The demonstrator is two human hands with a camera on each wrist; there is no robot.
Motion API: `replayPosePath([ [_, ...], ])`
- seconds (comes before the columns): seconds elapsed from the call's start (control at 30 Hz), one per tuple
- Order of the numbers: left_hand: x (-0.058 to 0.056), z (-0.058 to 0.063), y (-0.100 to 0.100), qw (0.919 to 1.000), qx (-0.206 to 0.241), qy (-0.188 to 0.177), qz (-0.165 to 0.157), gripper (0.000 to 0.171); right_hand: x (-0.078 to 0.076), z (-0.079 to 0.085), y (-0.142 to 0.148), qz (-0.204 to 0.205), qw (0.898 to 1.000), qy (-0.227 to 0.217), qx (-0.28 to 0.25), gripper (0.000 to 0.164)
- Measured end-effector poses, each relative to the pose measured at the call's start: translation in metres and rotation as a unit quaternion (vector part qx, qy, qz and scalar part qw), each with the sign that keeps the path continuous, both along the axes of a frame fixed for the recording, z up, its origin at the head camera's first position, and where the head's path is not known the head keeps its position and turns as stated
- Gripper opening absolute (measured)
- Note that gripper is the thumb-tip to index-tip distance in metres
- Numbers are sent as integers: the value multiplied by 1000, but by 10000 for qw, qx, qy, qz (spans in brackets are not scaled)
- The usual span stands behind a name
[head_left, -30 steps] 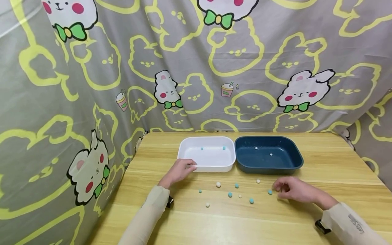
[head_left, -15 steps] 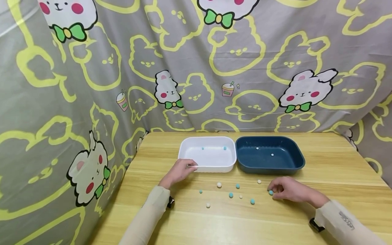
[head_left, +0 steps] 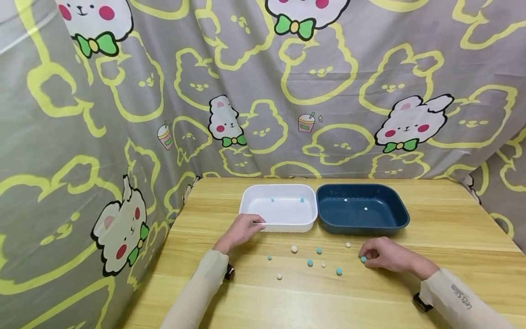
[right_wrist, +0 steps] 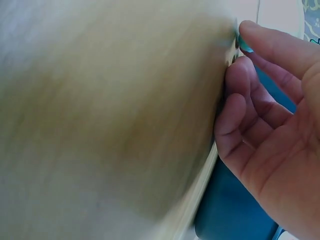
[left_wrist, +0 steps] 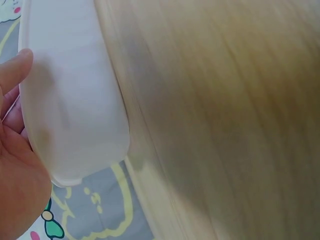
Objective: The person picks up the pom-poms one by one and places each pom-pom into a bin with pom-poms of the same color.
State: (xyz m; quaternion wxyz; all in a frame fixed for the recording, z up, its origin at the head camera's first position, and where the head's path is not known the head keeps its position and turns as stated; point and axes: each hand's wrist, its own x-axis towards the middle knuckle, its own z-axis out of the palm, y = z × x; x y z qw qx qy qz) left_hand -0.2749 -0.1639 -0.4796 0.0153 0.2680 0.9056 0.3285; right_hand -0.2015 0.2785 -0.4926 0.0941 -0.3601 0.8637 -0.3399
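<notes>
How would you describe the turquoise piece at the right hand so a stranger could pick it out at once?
On the wooden table, find the dark blue tray, right of the white tray. In front of it, the person's right hand pinches a small turquoise piece. It is the only piece in a hand; the other turquoise pieces and the white pieces lie untouched.

And here come the sleeves, 2 of them, pale beige and close-fitting! At 7 o'clock in the head view, the left sleeve (head_left: 197,288) ends in a plain cuff by a bare left hand (head_left: 242,230), with 1 small black device (head_left: 229,272) on its 2 o'clock side. Over at 4 o'clock, the right sleeve (head_left: 472,304) carries dark, slanting lettering (head_left: 461,296), something like "LetsSlim", and 1 black gadget (head_left: 422,302) at 9 o'clock; bare right hand (head_left: 386,254) too!
</notes>
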Motion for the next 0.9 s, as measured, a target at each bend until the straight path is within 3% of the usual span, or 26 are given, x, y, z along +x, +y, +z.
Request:
replayPosePath([
  [0.3, 1, 1, 0, 10000, 17, -68, -3, 11, -1, 0, 3, 94, 9998, -166, -111, 9],
  [0.6, 0, 1, 0, 9998, -67, -152, 84, 10, -1, 11, -4, -145, 9992, -377, 36, 8],
  [0.9, 0, 1, 1, 9997, -63, -180, 124, 8, -4, 26, -15, -88, 10000, 23, 30, 6],
])
